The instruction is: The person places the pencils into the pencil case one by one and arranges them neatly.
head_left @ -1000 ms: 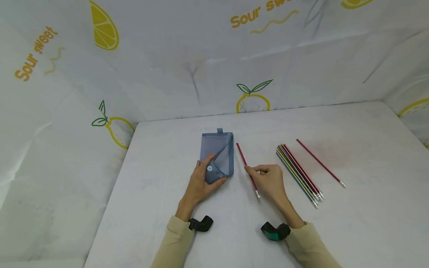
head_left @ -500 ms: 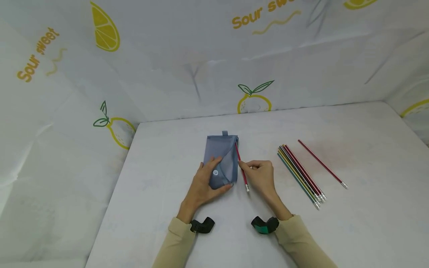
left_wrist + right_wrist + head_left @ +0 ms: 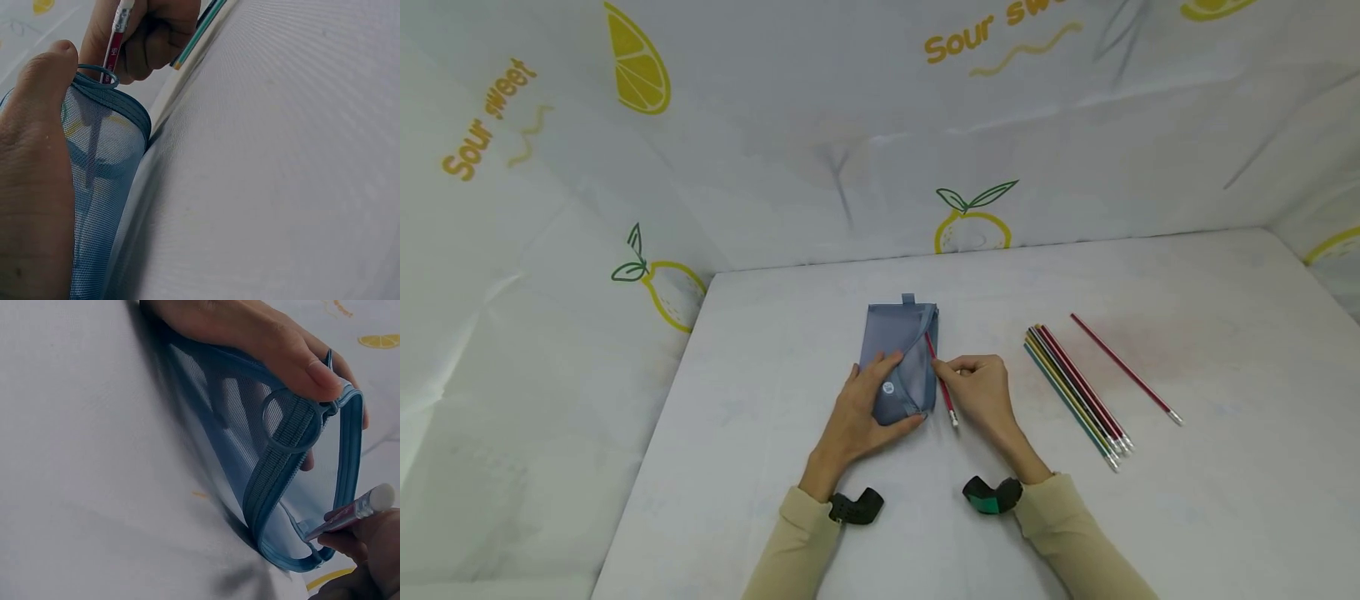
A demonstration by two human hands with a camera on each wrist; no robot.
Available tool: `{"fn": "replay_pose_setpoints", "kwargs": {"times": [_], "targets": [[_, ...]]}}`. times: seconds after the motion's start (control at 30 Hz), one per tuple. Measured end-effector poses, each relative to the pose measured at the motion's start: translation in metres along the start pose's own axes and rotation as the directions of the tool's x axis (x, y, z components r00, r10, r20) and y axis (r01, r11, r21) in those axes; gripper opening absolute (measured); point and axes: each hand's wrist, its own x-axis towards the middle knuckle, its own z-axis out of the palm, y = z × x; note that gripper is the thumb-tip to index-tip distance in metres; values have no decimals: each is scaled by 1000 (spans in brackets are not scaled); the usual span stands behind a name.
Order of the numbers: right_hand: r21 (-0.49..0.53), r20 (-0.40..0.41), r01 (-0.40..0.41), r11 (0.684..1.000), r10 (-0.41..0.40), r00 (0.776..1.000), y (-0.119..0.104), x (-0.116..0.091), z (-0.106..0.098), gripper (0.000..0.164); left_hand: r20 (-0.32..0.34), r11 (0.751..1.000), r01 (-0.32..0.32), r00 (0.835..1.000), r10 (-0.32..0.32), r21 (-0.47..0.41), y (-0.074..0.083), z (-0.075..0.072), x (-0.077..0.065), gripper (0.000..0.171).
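Note:
My left hand holds a blue mesh zip pouch on the table, thumb and fingers spread across its body and near end. Its zipped mouth gapes on the right side; in the right wrist view a round zipper pull ring hangs by the left thumb. My right hand pinches a red pencil at that mouth. The pencil's far end is inside the pouch, showing faintly through the mesh, while its white eraser end sticks out toward me.
Right of the hands lies a bundle of several pencils, red, yellow, green and dark, erasers toward me. Farther right a single red pencil lies apart. The table is white, with a lemon-print sheet behind it.
My right hand has moved left with the red pencil, whose far end has gone from beside the pouch into its mouth. The pouch and left hand have shifted slightly right, and the mouth gapes wider.

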Motion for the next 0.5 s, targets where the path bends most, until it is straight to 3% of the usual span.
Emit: {"fn": "replay_pose_setpoints", "kwargs": {"times": [0.3,0.5], "targets": [[-58,31,163,985,-161,986,4,11,1,22,-4,1000,-5,1000,5,10,-1,2,0,94],[-105,75,230,967,-223,972,9,21,1,19,2,1000,-10,1000,10,24,-1,2,0,94]]}}
